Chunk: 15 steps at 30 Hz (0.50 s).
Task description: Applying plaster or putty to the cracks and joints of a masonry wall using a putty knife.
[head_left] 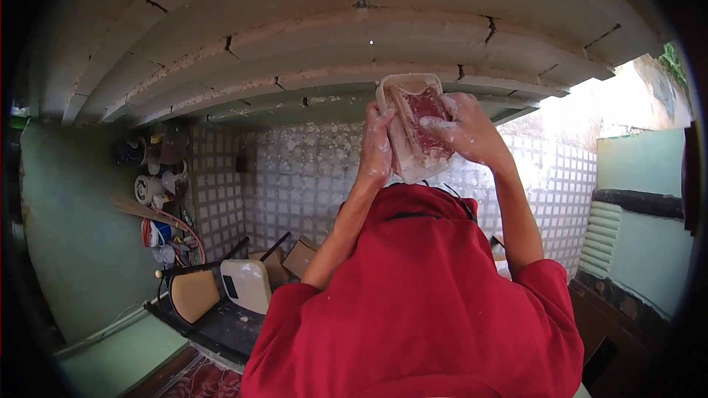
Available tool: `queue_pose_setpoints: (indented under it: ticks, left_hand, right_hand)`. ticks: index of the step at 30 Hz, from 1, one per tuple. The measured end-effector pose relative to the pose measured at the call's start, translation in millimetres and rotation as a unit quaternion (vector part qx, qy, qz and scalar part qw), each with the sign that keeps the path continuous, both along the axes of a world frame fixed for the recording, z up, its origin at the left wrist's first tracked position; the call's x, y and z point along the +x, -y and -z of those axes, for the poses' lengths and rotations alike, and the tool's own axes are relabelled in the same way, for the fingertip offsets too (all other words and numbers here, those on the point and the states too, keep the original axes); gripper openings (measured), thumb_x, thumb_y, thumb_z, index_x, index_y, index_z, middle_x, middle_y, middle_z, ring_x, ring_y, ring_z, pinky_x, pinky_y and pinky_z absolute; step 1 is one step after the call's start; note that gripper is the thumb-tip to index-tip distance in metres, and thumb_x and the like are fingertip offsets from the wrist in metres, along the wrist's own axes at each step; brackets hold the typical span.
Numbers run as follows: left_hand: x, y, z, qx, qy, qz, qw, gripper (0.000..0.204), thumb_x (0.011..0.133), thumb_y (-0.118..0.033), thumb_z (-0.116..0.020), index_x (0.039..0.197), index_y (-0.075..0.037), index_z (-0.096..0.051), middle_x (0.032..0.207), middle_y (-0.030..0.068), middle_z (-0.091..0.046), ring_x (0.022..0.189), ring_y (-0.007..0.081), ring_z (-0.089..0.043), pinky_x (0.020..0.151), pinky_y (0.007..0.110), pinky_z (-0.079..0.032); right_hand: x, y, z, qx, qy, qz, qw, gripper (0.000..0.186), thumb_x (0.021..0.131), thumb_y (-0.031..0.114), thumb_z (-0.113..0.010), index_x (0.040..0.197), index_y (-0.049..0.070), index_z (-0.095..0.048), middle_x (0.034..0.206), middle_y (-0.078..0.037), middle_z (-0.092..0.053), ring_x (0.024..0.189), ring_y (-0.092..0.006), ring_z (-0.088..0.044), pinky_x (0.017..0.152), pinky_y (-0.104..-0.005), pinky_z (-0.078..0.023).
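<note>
A pale, rounded rectangular tub (404, 129), smeared with whitish paste, is held up in front of me between both hands. Its inner face shows a dark reddish patch (430, 105). My left hand (376, 146) is closed round the tub's left side, fingers mostly hidden behind the wall. My right hand (470, 129) grips the right side, its thumb reaching over the rim onto the reddish patch. White residue coats the fingers of both hands. Whether anything loose lies inside the tub is hard to make out.
Long pale ledges (324, 37) with cracked joints span the top. Below lies a tiled floor (295, 169) spattered white. Buckets (147, 190) and a straw broom (144, 211) stand by the green left wall. A black-framed chair (193, 295) and cardboard boxes (299, 256) are at lower left.
</note>
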<state>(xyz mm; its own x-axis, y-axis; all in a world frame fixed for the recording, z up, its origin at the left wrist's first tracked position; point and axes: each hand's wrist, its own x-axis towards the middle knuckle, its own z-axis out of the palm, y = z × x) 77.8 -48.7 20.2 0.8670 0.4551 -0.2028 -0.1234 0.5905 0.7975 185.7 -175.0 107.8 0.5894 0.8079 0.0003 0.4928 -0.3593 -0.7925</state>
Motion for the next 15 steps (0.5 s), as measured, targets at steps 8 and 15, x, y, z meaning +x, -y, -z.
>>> queue_pose_setpoints:
  ticks: [8, 15]
  left_hand:
    - [16.1, -10.4, -5.4, -0.057, -0.005, -0.016, 0.998, 0.037, 0.093, -0.035, -0.039, 0.12, -0.009, -0.042, 0.117, 0.0088, -0.054, 0.108, 0.0215, -0.056, 0.093, 0.038, -0.046]
    - [12.3, -36.4, -26.8, -0.138, 0.018, -0.006, 0.99, 0.051, 0.09, -0.042, -0.042, 0.127, -0.007, -0.048, 0.121, 0.008, -0.057, 0.109, 0.023, -0.057, 0.097, 0.036, -0.044]
  right_hand:
    - [23.3, -6.5, 24.2, 0.109, -0.312, 0.003, 0.944, 0.024, 0.077, 0.013, -0.063, 0.091, -0.007, -0.061, 0.085, -0.013, -0.066, 0.073, -0.0195, -0.06, 0.074, -0.0337, -0.047]
    - [37.6, 11.7, -6.2, 0.301, -0.511, 0.076, 0.802, 0.031, 0.084, 0.011, -0.059, 0.11, -0.006, -0.055, 0.09, -0.01, -0.066, 0.07, -0.0143, -0.065, 0.056, -0.0245, -0.053]
